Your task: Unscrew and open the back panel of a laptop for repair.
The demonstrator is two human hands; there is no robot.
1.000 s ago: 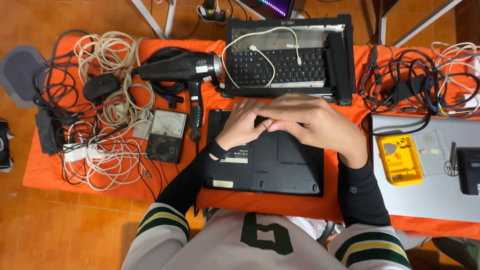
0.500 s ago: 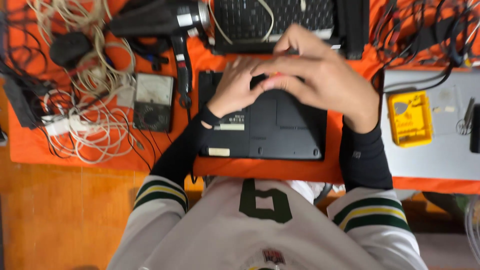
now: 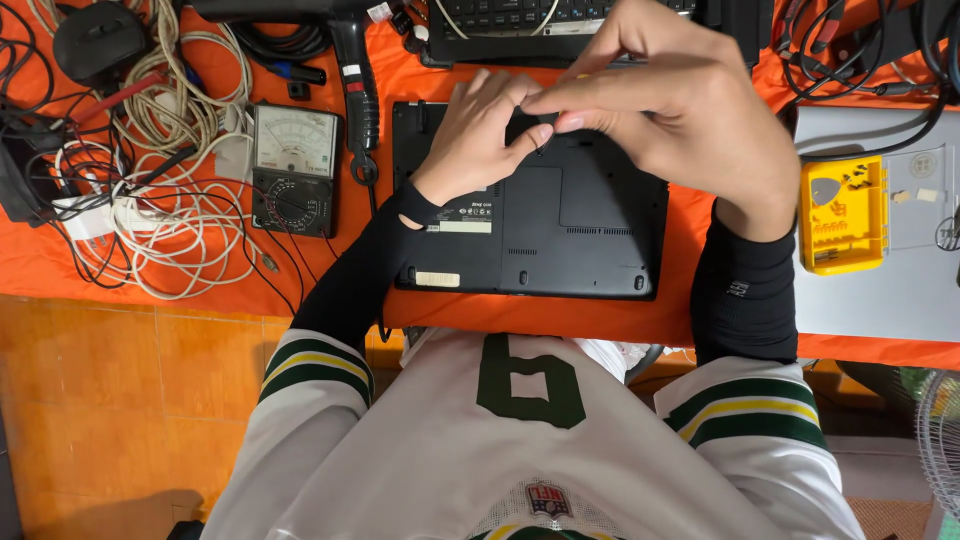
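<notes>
both hands have drawn toward the far edge of the upturned black laptop (image 3: 530, 210), where the left hand (image 3: 480, 135) lies flat, fingers loose, and the right hand (image 3: 680, 110) pinches something too small to identify.

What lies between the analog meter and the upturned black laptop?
In the head view, the black heat-gun handle and bare orange cloth separate the meter from the laptop.

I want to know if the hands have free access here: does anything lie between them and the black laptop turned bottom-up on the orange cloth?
Nothing visible does. The left hand and right hand meet directly over the black laptop near its top edge. The meter and yellow box lie off to the sides.
</notes>
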